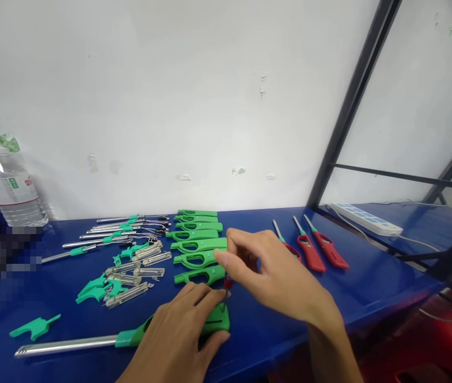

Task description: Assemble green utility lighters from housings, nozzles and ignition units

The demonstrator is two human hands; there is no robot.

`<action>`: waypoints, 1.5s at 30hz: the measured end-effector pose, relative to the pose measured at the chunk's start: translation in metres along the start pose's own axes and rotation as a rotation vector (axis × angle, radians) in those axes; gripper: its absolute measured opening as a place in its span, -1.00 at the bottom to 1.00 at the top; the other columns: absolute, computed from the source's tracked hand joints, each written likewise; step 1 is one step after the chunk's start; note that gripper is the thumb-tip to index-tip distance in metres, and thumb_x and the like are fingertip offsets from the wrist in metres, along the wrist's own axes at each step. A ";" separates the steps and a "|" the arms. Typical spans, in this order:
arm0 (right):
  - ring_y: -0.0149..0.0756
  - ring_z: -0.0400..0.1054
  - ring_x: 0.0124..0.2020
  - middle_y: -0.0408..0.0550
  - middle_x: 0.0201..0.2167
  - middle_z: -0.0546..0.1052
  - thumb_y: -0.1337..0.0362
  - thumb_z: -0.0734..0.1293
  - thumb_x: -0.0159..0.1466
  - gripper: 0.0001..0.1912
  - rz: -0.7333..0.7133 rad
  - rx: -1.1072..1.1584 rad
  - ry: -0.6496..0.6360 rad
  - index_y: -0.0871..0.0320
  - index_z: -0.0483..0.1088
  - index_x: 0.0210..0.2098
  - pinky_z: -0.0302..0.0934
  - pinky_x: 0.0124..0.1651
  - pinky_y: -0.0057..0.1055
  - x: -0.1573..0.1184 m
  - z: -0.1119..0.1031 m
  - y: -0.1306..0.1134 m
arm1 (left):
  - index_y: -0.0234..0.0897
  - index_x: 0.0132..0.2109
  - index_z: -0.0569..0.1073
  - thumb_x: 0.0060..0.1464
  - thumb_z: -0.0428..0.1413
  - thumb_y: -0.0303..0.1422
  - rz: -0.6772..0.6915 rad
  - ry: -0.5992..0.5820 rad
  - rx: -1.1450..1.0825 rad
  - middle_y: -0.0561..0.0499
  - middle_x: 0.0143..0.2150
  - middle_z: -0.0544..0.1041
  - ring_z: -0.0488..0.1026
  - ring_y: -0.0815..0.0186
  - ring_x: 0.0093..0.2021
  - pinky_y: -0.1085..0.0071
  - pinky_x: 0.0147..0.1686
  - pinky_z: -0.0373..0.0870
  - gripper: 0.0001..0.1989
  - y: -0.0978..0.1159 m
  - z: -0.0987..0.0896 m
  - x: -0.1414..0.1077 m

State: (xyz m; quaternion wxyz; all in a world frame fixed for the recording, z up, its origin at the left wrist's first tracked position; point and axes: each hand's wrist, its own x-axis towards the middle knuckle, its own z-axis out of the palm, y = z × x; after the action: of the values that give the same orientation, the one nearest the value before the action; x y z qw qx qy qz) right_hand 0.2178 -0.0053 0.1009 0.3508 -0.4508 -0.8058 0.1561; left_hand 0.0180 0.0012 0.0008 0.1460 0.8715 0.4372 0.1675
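Observation:
A green gas lighter [70,344] with a long metal barrel lies near the front of the blue table, its handle toward the right. My left hand [180,332] is wrapped over that handle and presses it down. In my right hand [268,274] is a small screwdriver [228,283] with a red handle, held upright; its thin shaft meets the end of the green handle. My palm and fingers hide part of the screwdriver's grip. Behind my hands sits a column of green handle shells [196,246]. A loose teal part [35,327] lies beside the barrel.
Metal barrels with wires [110,234], clear fuel tanks [130,292] and teal triggers [92,290] are spread at the left. Several red lighters [310,252] lie at the right, near a white power strip [365,219]. A water bottle [13,189] stands by the wall at the far left.

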 end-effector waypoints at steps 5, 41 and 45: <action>-0.44 -0.07 -0.55 -0.33 -0.61 0.04 0.12 0.31 0.55 -0.41 -0.006 -0.078 0.061 0.09 -0.03 -0.53 -0.17 -0.41 -0.32 -0.002 -0.002 0.004 | 0.18 0.31 0.48 0.29 0.25 -0.37 0.066 0.051 -0.015 0.05 0.17 0.62 0.59 0.00 0.15 0.10 -0.01 0.57 -0.49 -0.006 0.004 -0.002; -0.46 0.25 -0.59 -0.36 -0.63 0.39 0.04 0.46 0.49 -0.71 0.053 0.049 0.134 0.06 0.52 -0.30 0.05 -0.49 -0.44 -0.012 -0.008 -0.008 | -0.04 -0.05 0.51 0.59 -0.11 -0.26 0.125 0.162 -0.143 0.08 -0.09 0.57 0.58 0.22 -0.08 0.34 -0.20 0.37 -0.70 -0.006 0.008 -0.002; -0.41 0.33 -0.55 -0.33 -0.58 0.41 0.06 0.36 0.57 -0.77 0.019 0.085 0.109 -0.03 0.65 0.00 0.16 -0.44 -0.45 -0.012 -0.011 -0.004 | -0.03 -0.04 0.51 0.59 -0.11 -0.26 0.140 0.154 -0.159 0.10 -0.09 0.56 0.57 0.24 -0.09 0.35 -0.19 0.37 -0.70 -0.005 0.006 -0.002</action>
State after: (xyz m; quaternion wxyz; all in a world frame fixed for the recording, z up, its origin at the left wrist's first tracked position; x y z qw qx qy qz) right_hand 0.2267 -0.0180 0.1060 0.4114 -0.4510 -0.7739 0.1687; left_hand 0.0159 0.0023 -0.0065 0.1684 0.8701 0.3707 0.2778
